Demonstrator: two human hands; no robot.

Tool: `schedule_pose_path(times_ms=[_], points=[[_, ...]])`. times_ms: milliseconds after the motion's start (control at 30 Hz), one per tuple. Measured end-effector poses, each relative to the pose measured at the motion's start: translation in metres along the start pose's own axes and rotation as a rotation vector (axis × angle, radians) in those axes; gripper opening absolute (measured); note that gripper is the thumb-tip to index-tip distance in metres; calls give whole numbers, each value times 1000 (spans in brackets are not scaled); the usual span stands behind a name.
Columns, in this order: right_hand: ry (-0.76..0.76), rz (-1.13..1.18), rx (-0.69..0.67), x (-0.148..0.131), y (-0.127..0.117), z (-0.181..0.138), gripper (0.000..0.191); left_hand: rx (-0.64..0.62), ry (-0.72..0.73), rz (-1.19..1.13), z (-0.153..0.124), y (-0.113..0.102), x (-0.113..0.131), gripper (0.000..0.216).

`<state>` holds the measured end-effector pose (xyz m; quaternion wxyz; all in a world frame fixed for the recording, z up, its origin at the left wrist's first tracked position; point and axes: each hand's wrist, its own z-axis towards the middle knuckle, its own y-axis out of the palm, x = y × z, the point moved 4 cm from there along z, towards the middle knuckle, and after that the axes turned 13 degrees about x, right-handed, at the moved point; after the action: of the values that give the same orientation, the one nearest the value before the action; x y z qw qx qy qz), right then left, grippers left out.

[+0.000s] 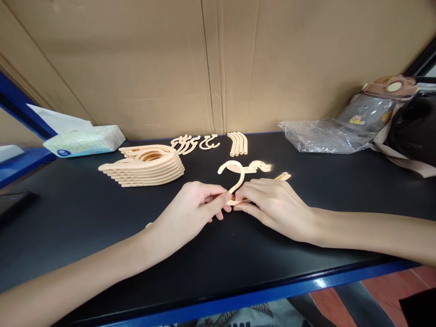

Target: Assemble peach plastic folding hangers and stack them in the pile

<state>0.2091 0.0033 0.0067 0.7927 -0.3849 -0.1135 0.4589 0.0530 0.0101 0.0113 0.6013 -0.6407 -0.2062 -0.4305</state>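
Near the middle of the table, my left hand (190, 206) pinches a cream plastic hanger (238, 179) at the base of its upright hook. My right hand (286, 209) is closed on the same hanger just right of the hook, fingertips close to those of my left hand. One slim hanger arm shows past my right knuckles, and a small cream tip peeks out behind my left wrist. Where the parts meet is mostly covered by my fingers. Just behind the hook lies a loose cream piece (260, 166) with a wavy outline.
A stack of cream hanger pieces (146, 169) sits left of centre. Several loose hooks (185, 144) and several curved bars (238, 143) lie along the back. A tissue pack (86, 141) stands at left; a plastic bag (320, 136), a bottle (369, 111) and a black bag (415, 127) at right.
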Motion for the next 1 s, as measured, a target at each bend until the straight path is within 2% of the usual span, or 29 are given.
schedule_pose_path(times_ms=[300,367,567,667,767,1000], points=[[-48,-36,-7,-1,1,1,27,11,-9,10,1,0,-2,28],[23,6,-10,0,1,2,24,16,-37,-4,1,1,-2,30],[372,230,-105,12,5,4,20,41,-107,-105,0,5,1,31],[445,304,-116,14,7,6,16,39,-127,-113,0,6,2,28],[403,295,-114,12,7,7,14,42,-144,-102,-1,5,2,27],[159,159,-18,3,4,5,13,61,-164,-68,-2,4,6,29]])
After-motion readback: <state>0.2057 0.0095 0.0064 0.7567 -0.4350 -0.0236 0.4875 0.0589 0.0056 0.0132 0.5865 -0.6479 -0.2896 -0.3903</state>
